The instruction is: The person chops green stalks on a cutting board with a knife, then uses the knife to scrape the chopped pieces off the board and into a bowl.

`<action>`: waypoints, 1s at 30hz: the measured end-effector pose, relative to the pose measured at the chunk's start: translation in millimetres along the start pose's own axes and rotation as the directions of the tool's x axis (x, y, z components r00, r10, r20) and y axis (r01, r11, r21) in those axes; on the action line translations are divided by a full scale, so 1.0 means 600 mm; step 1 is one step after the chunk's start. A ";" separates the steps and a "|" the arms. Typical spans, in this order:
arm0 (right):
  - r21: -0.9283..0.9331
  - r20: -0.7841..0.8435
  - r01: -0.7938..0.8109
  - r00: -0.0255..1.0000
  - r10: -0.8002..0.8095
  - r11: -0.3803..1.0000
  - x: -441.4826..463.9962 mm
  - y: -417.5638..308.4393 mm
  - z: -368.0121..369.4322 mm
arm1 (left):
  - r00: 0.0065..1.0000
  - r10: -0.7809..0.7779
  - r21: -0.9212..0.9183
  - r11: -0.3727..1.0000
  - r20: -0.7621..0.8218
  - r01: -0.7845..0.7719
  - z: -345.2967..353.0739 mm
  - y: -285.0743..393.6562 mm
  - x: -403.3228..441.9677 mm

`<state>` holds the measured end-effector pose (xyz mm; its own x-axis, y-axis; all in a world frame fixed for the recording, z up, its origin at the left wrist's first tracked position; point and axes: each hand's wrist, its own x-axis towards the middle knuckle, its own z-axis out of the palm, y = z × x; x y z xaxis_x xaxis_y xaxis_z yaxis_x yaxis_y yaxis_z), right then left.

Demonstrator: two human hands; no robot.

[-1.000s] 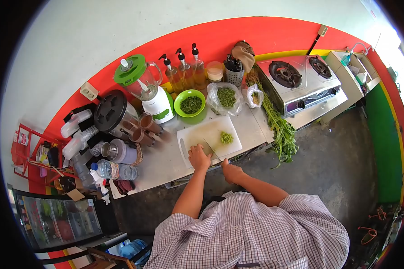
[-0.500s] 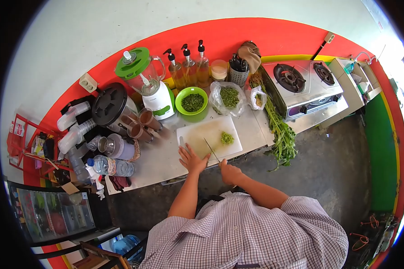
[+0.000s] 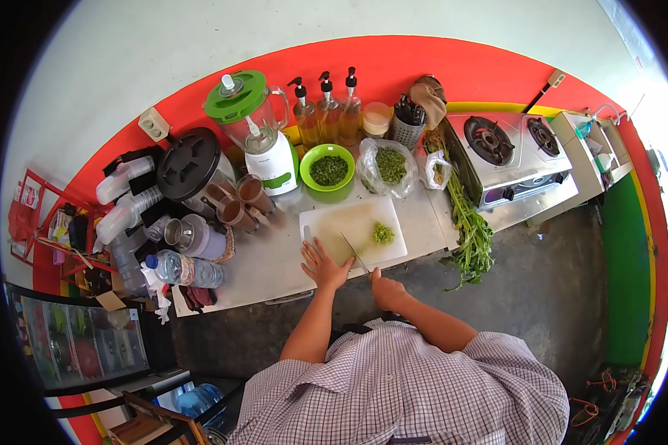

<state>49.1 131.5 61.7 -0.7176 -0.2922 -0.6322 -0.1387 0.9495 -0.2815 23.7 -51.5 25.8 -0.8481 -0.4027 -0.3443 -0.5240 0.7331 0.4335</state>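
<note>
My left hand (image 3: 325, 265) lies with fingers spread on the lower left edge of the white cutting board (image 3: 325, 222). In my right hand (image 3: 387, 290) is the handle of a knife (image 3: 354, 253), its blade pointing up and left over the board. To the right of the blade sits a small pile of chopped greens (image 3: 383, 233). Behind the board stand a green bowl (image 3: 326, 192) of chopped dark greens and a clear plastic bag (image 3: 387, 167) of chopped greens.
Leafy stalks (image 3: 470, 234) hang over the counter's front edge, left of the gas stove (image 3: 508, 148). A blender (image 3: 269, 163), pump bottles (image 3: 327, 111) and a utensil holder (image 3: 407, 130) line the wall. Brown cups (image 3: 237, 215) and a water bottle (image 3: 188, 269) stand at left.
My left hand's fingers have spread out from a more bent pose, and the hand has shifted slightly left on the board. My right hand still holds the knife. The camera view has shifted slightly.
</note>
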 end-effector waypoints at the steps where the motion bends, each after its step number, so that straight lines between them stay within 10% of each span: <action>1: -0.033 0.011 0.011 1.000 -0.010 0.999 -0.004 -0.009 -0.017 | 1.000 -0.006 0.008 1.000 0.019 0.006 -0.002 0.001 0.000; 30: -0.029 -0.030 0.052 0.998 -0.053 0.998 0.000 -0.011 -0.012 | 0.998 0.046 -0.009 0.999 -0.044 -0.046 0.000 -0.004 -0.008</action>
<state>45.3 125.7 68.6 -0.7293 -0.3388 -0.5944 -0.1955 0.9357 -0.2936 29.3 -51.3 26.4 -0.8739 -0.3922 -0.2873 -0.4848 0.7462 0.4562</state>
